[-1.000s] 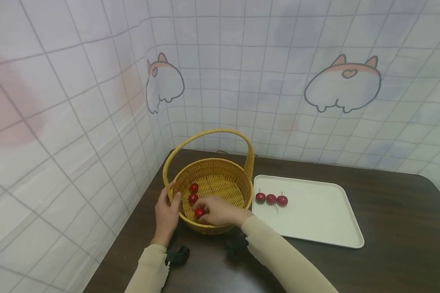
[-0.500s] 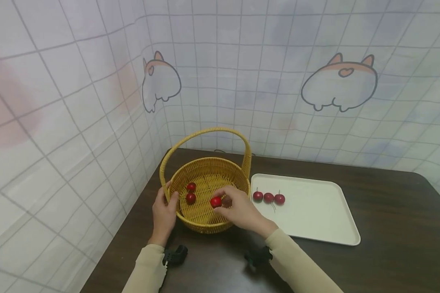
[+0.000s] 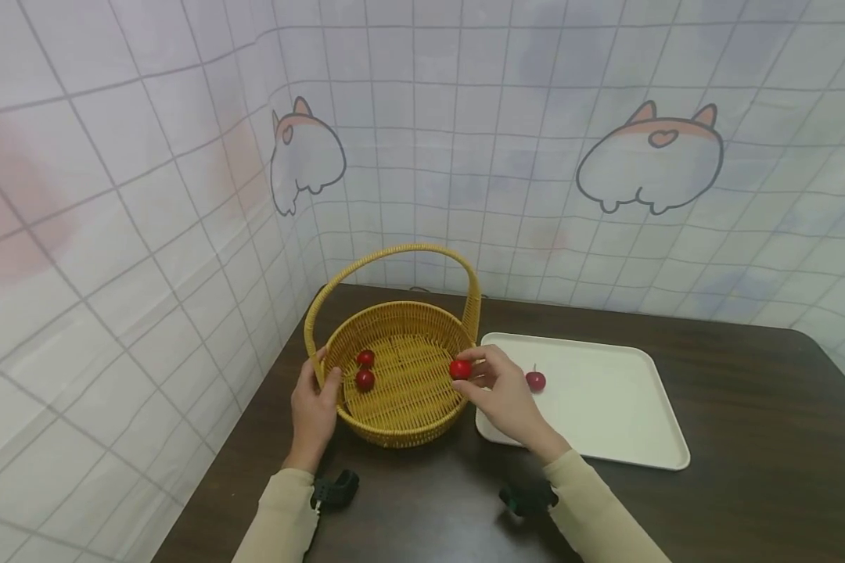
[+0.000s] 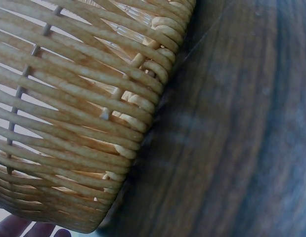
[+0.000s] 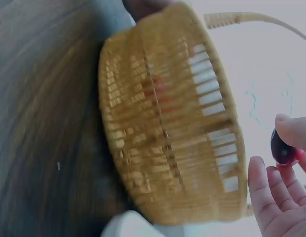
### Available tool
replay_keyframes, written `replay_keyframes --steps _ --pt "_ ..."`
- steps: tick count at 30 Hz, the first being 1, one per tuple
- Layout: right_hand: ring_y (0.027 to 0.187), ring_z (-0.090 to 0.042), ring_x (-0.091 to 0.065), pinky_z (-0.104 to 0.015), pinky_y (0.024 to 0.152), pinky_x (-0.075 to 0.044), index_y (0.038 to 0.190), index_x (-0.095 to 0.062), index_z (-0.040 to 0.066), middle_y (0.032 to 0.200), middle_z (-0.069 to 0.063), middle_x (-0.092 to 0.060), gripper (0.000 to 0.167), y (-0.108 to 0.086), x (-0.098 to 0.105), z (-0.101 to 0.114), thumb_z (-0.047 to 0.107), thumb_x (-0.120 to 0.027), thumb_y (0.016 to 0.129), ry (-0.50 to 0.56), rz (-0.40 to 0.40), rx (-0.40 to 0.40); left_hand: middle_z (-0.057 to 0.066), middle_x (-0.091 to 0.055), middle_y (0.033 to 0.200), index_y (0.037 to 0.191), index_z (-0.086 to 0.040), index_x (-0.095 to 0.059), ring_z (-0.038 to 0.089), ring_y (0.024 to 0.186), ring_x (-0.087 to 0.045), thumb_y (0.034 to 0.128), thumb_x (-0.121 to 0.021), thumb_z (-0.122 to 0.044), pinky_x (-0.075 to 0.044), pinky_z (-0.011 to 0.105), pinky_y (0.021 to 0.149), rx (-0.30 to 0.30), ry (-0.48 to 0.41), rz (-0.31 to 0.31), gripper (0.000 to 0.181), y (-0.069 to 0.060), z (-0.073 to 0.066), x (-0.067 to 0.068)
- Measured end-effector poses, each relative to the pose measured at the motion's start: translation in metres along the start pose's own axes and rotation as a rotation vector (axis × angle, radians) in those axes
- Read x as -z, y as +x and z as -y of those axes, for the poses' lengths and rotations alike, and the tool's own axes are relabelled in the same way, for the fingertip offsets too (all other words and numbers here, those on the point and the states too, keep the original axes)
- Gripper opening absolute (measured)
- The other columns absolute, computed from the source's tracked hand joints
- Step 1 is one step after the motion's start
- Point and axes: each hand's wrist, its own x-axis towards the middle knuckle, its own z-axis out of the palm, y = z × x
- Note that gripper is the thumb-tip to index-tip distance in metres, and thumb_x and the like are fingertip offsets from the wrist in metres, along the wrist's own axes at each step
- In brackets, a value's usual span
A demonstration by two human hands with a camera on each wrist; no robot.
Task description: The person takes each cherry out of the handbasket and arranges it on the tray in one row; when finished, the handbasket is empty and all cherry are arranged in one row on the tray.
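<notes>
A red cherry (image 3: 461,369) is pinched between the thumb and fingers of my right hand (image 3: 501,391), over the right rim of the yellow wicker basket (image 3: 401,432). In the right wrist view the same cherry (image 5: 282,149) looks dark against the light. My left hand (image 3: 314,408) grips the basket's left rim beside the foot of its handle. Two more cherries, an upper one (image 3: 365,358) and a lower one (image 3: 364,381), lie inside at the left. Another cherry (image 3: 536,381) with a stem rests on the white tray (image 3: 605,407); my right hand hides part of the tray.
The tray stands right of the basket on the dark wooden table (image 3: 760,438). Patterned cloth walls (image 3: 422,156) rise behind and at the left. The tall basket handle (image 3: 415,249) arches over the bowl. A black strap device (image 3: 338,490) is on the left wrist.
My right hand has lifted the cherry from the basket's lower left and carried it right to the rim. It now covers two of the tray's cherries. My left hand stays on the rim.
</notes>
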Motion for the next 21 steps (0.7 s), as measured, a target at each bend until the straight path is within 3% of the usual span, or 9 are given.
replay_keyframes --steps 8,21 --pt "0.089 -0.023 -0.065 -0.025 0.073 -0.054 0.115 -0.061 0.011 0.111 -0.007 -0.060 0.036 -0.007 0.030 -0.017 0.009 -0.078 0.083 -0.035 -0.069 -0.033 0.016 -0.058 0.129 0.142 -0.015 -0.048 0.029 0.108 -0.058 0.0994 -0.058 -0.026 -0.046 0.050 0.089 -0.003 0.007 -0.001 0.045 0.001 0.000 -0.003" --pt "0.091 -0.024 -0.062 -0.023 0.074 -0.052 0.115 -0.062 0.008 0.110 -0.008 -0.061 0.037 -0.021 0.070 -0.052 0.011 -0.079 0.082 -0.201 -0.180 -0.087 0.014 -0.055 0.136 0.143 -0.015 -0.048 0.030 0.113 -0.054 0.0995 -0.058 -0.025 -0.044 0.051 0.090 0.014 0.030 -0.005 0.046 0.000 0.001 -0.001"
